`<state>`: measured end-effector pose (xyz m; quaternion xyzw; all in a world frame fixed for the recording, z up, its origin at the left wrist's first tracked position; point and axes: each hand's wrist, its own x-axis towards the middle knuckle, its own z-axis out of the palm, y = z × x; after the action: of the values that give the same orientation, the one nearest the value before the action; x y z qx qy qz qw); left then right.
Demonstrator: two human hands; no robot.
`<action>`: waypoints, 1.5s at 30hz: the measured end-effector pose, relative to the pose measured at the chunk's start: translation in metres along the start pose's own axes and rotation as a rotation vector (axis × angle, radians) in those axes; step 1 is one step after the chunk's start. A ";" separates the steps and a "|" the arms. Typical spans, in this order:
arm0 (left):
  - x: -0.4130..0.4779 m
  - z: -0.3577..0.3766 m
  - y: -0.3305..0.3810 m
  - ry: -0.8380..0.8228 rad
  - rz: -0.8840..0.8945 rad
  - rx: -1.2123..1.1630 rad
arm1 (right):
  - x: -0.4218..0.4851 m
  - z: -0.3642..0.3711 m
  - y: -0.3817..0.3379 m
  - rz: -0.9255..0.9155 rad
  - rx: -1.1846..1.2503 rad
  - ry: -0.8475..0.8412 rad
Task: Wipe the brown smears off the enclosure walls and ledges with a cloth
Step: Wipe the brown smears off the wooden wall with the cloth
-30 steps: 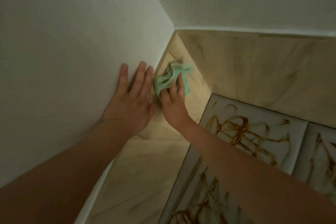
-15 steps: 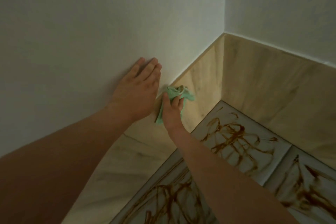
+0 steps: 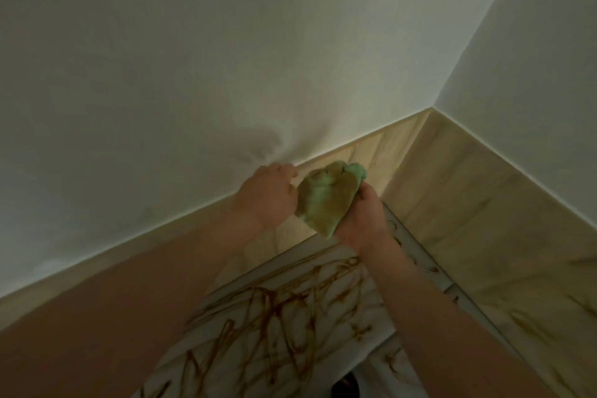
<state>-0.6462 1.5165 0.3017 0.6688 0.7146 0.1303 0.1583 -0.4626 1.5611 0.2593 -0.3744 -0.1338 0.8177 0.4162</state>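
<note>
A crumpled green cloth (image 3: 324, 200), stained brownish, is held in the air between both hands, off the wall. My right hand (image 3: 363, 220) grips its right and lower side. My left hand (image 3: 268, 194) is curled at its left edge and appears to pinch it. Behind the hands runs a beige marbled tile band (image 3: 371, 152) below the white wall (image 3: 226, 58). Thick brown smears (image 3: 274, 317) cover the white tiles (image 3: 245, 362) beneath my forearms. Fainter dark streaks mark the beige band on the right (image 3: 529, 317).
The two walls meet in a corner (image 3: 431, 108) at the upper right. A dark hole (image 3: 345, 386), perhaps a drain, shows at the bottom edge. A further smeared tile (image 3: 395, 362) lies to the right of the main one.
My left hand left the white wall and closed on the cloth. My right hand lifted the cloth off the beige band. The view swung left, so the corner sits farther right.
</note>
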 end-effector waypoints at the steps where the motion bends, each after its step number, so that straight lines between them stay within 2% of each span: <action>1: -0.003 -0.005 0.007 -0.008 -0.025 -0.087 | -0.015 -0.001 -0.007 -0.015 -0.010 -0.015; 5: -0.005 -0.019 0.053 -0.003 -0.163 -0.509 | -0.064 -0.010 -0.041 -0.083 -0.062 0.004; 9: -0.013 -0.019 0.112 -0.272 -0.355 -1.201 | -0.102 -0.003 -0.070 -0.252 -0.221 0.123; 11: -0.016 -0.012 0.138 -0.393 -0.391 -1.387 | -0.121 0.010 -0.081 -0.345 -0.474 0.161; 12: -0.017 -0.007 0.150 -0.423 -0.382 -1.490 | -0.131 0.016 -0.085 -0.392 -0.675 0.169; 14: -0.016 0.006 0.174 -0.413 -0.306 -1.754 | -0.146 0.022 -0.096 -0.463 -1.049 0.129; 16: -0.012 0.016 0.192 -0.409 -0.234 -2.004 | -0.152 0.016 -0.113 -0.429 -1.225 0.067; 17: -0.012 0.020 0.199 -0.401 -0.217 -2.055 | -0.153 0.010 -0.123 -0.438 -1.252 0.062; 21: 0.000 0.045 0.236 -0.319 -0.265 -2.120 | -0.167 -0.044 -0.188 -0.499 -1.190 0.097; 25: 0.011 0.079 0.282 -0.252 -0.363 -2.141 | -0.180 -0.120 -0.247 -0.540 -1.376 0.166; 27: 0.011 0.090 0.309 -0.252 -0.348 -2.151 | -0.178 -0.146 -0.266 -0.526 -1.388 0.220; 29: 0.008 0.097 0.345 -0.244 -0.343 -2.124 | -0.179 -0.166 -0.283 -0.382 -1.258 0.230; 31: 0.008 0.101 0.373 -0.241 -0.318 -2.098 | -0.179 -0.182 -0.294 -0.179 -1.005 0.134; 32: 0.009 0.104 0.382 -0.243 -0.310 -2.104 | -0.180 -0.187 -0.297 -0.139 -0.909 0.091; 36: 0.016 0.110 0.406 -0.269 -0.318 -2.134 | -0.181 -0.202 -0.317 -0.177 -0.660 0.056; 39: 0.025 0.096 0.405 -0.128 -0.394 -2.111 | -0.190 -0.192 -0.328 -0.138 -0.476 0.029; 42: 0.041 0.093 0.393 0.048 -0.420 -2.231 | -0.193 -0.177 -0.332 -0.081 -0.343 0.003; 45: 0.043 0.131 0.392 0.091 -0.428 -2.273 | -0.185 -0.177 -0.322 -0.004 -0.399 0.041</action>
<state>-0.2376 1.5839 0.3352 0.0005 0.2887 0.6924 0.6612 -0.0791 1.5992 0.4014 -0.4660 -0.2855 0.7664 0.3378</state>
